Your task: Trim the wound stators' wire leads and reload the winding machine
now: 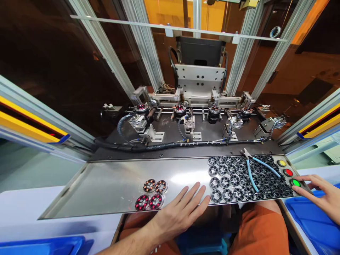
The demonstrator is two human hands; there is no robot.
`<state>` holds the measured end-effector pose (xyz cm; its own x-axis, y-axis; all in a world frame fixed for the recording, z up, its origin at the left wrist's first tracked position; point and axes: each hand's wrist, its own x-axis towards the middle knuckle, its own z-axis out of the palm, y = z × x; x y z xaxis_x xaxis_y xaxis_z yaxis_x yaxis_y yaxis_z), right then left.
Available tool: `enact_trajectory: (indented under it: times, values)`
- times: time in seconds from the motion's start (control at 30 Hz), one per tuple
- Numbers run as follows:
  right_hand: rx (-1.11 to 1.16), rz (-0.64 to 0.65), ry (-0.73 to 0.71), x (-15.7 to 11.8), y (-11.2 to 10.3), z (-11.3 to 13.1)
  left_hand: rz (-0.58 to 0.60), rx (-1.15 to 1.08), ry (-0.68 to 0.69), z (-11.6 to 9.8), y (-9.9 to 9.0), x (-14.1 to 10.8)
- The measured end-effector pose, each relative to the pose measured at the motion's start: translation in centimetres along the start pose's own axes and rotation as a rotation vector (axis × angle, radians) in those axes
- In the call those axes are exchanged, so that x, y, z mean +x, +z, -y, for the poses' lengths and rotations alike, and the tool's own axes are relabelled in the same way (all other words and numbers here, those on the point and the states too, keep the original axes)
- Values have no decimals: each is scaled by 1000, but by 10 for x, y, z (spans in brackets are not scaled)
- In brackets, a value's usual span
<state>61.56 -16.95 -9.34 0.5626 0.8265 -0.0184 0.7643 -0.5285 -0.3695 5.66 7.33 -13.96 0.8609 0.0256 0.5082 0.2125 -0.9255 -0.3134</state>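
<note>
My left hand (180, 210) rests at the front edge of the metal tray (101, 184), fingers spread, holding nothing. To its left lie several wound rings (150, 185), some with copper and some with red windings. Rows of black ring parts (227, 195) cover the tray's right part, just right of my left fingertips. Blue-handled pliers (251, 175) lie open across them. At the far right my right hand (321, 194) has its fingers apart around the lit green button (295, 183), a fingertip at the button's edge.
Behind the tray stands a machine with several spindles (180, 110) and clamps, a black cable (159, 146) running before them. Yellow light-curtain posts (32, 122) flank the opening. Red (288, 172) and yellow (281, 163) buttons sit above the green one. Blue bins (308, 216) stand at both sides.
</note>
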Motion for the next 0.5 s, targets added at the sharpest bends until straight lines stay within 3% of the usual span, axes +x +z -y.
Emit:
enact_trajectory:
  times: [0.5]
  values:
    - [-7, -16, -36, 0, 0, 1, 10, 22, -6, -1, 1, -3]
